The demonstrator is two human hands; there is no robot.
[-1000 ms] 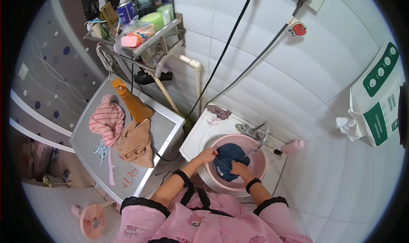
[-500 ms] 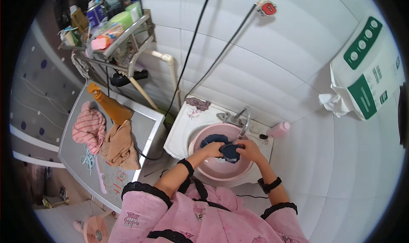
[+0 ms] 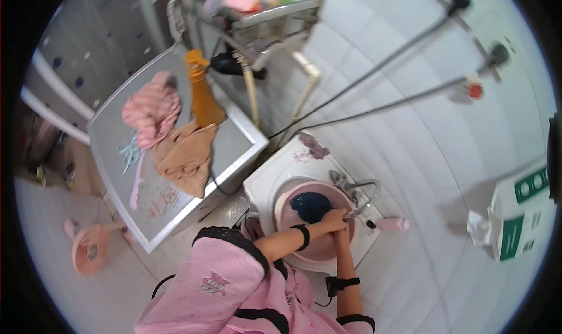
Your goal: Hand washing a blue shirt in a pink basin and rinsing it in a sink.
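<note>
Left hand [image 3: 333,218] and right hand [image 3: 341,234] brought together since earlier, contents indiscernible | dark-blue cloth [image 3: 310,207] leftward, in round pink plastic basin [image 3: 320,252] | best kept low against splashing

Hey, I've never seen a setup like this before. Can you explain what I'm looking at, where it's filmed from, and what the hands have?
There's no robot here, just a person's own bare left hand and right hand. The view comes from a camera worn on the person's head, looking down; its wide lens bends straight edges near the rim.

The hands are close together over the pink basin, near the tap. Blur and overlap hide whether they hold anything. A dark blue cloth lies in the basin, beside them.

Off to the left, the grey surface carries a pink cloth, a brown cloth and an orange pump bottle.
</note>
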